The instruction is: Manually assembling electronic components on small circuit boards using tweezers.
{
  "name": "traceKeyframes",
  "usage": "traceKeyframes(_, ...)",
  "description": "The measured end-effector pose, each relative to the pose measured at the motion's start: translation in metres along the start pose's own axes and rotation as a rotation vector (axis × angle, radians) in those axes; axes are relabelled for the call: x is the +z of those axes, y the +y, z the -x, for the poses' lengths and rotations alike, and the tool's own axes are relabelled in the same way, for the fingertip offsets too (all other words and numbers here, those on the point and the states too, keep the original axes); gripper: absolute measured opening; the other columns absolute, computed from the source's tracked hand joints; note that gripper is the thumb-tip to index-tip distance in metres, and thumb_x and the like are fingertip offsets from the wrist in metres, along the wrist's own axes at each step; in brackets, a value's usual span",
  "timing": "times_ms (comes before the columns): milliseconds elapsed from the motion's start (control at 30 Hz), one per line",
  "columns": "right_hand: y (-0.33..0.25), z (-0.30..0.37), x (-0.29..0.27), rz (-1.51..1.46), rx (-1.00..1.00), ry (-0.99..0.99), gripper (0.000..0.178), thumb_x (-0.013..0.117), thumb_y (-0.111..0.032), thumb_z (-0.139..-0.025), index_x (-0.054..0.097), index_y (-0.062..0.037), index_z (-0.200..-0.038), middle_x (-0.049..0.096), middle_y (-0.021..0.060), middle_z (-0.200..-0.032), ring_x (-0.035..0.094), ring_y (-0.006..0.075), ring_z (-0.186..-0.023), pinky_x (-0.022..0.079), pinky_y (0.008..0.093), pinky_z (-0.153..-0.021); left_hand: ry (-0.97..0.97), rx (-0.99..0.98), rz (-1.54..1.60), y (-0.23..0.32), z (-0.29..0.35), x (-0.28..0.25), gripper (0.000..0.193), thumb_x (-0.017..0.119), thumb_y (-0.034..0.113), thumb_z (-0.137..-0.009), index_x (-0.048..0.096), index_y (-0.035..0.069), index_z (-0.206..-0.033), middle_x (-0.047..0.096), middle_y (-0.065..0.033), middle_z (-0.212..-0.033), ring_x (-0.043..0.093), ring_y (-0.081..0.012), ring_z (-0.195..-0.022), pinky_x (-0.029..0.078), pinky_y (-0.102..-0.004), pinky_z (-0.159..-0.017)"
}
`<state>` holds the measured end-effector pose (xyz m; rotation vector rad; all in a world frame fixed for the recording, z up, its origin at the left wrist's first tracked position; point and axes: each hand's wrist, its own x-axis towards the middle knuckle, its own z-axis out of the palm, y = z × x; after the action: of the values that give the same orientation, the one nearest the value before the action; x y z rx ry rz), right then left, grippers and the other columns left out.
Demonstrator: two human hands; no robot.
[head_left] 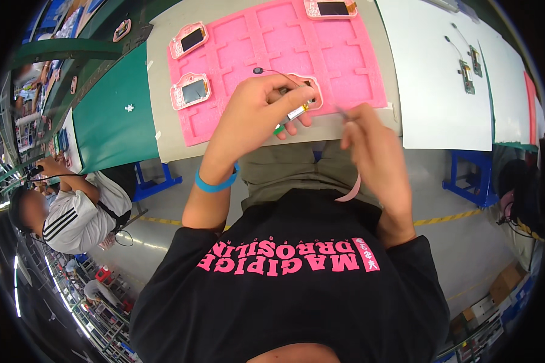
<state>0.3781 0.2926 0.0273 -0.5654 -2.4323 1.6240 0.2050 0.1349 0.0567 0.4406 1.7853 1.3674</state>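
My left hand [266, 109] is closed on a small circuit board whose silver battery [298, 112] and a green end show below the fingers. A small round black speaker [258, 71] sticks out on a thin wire above the knuckles. Beside the fingertips a pink-and-white device shell [317, 97] shows in part; whether the hand touches it I cannot tell. My right hand [367, 130], smeared by motion, grips a thin dark tool [343, 112] pointing at the left hand; its exact kind is unclear. Both hands are over the near edge of a pink foam tray [194, 126].
More pink-framed shells with dark screens sit in the tray: a left upper one [191, 40], a left lower one [191, 91] and a far one [332, 8]. Boards with wired speakers [467, 75] lie on a white sheet [433, 109] at right. A co-worker [82, 209] sits at left.
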Motion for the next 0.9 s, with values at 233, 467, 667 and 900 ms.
traceKeyframes(233, 0.007, -0.034, 0.02, 0.199, -0.478, 0.035, 0.031, 0.074, -0.006, -0.091, 0.071, -0.0086, -0.122, 0.073, 0.0059, -0.084, 0.063, 0.0191, -0.063, 0.048, 0.0338, -0.059, -0.19, -0.054, 0.136, 0.004, -0.012, -0.005, 0.046, 0.05, 0.037, -0.115, 0.069, -0.001, -0.133, 0.076, -0.0145, -0.086, 0.069, -0.0171, -0.063, 0.05, -0.0215, -0.05)
traceKeyframes(467, 0.009, -0.048, 0.02, 0.156, -0.407, 0.058, 0.027, 0.077, -0.006, -0.088, 0.075, -0.0097, -0.114, 0.076, 0.0035, -0.084, 0.064, 0.0177, -0.061, 0.047, 0.0314, -0.056, 0.005, -0.016, 0.099, -0.011, 0.02, -0.021, 0.052, 0.042, 0.04, -0.117, 0.063, 0.001, -0.144, 0.077, -0.0183, -0.094, 0.072, -0.0196, -0.069, 0.054, -0.0235, -0.054)
traceKeyframes(667, -0.009, -0.042, 0.037, 0.213, -0.313, 0.044, 0.026, 0.079, -0.006, -0.087, 0.077, -0.0087, -0.112, 0.076, 0.0023, -0.082, 0.063, 0.0163, -0.058, 0.046, 0.03, -0.054, -0.013, 0.028, 0.136, -0.03, 0.02, -0.023, 0.048, 0.047, 0.038, -0.116, 0.062, 0.004, -0.146, 0.074, -0.016, -0.096, 0.072, -0.0196, -0.073, 0.055, -0.0245, -0.058)
traceKeyframes(900, 0.001, -0.037, 0.039, 0.146, -0.314, 0.017, 0.029, 0.081, -0.007, -0.087, 0.076, -0.0076, -0.116, 0.076, 0.0031, -0.081, 0.062, 0.0159, -0.056, 0.046, 0.0298, -0.053, -0.064, 0.012, 0.247, -0.022, 0.039, -0.023, 0.044, 0.051, 0.029, -0.114, 0.06, 0.005, -0.15, 0.075, -0.0125, -0.09, 0.069, -0.0173, -0.069, 0.054, -0.025, -0.058)
